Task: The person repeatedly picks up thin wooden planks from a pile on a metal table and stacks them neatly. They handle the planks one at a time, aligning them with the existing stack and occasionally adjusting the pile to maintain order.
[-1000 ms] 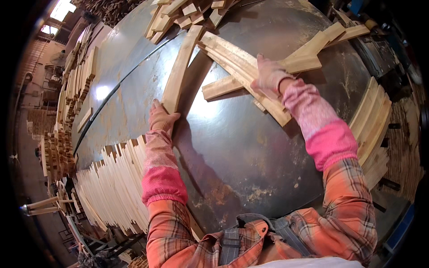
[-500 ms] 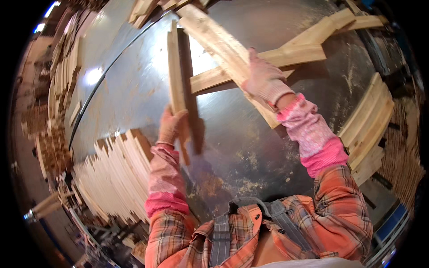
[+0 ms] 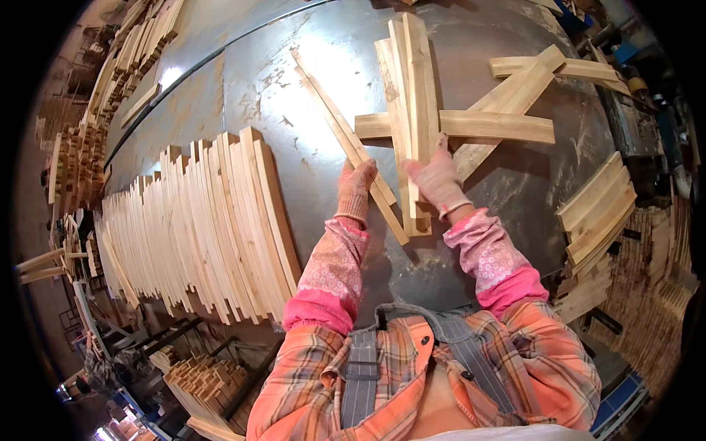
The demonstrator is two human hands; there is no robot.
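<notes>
My gloved left hand (image 3: 356,192) is closed around the near part of two narrow wooden strips (image 3: 340,131), which slant away to the far left above the metal table. Beside it, my gloved right hand (image 3: 440,180) grips the near part of a small bundle of wooden slats (image 3: 421,81) pointing away from me. That bundle lies across a crosswise wooden slat (image 3: 507,126). Another slat (image 3: 526,84) runs diagonally under the crosswise one, toward the far right. The undersides of the held pieces and some of my fingertips are hidden.
A long row of slats (image 3: 213,220) stands side by side on the metal table (image 3: 254,95) at left. More boards (image 3: 599,209) are stacked at the right edge. Several wood piles (image 3: 77,173) line the far left, and a stack of short pieces (image 3: 209,386) sits below the table.
My left hand has moved right with its strips, now tilted to the left. The slats in my right hand have swung from a slant to nearly straight ahead. The view has shifted, showing more of the row.
</notes>
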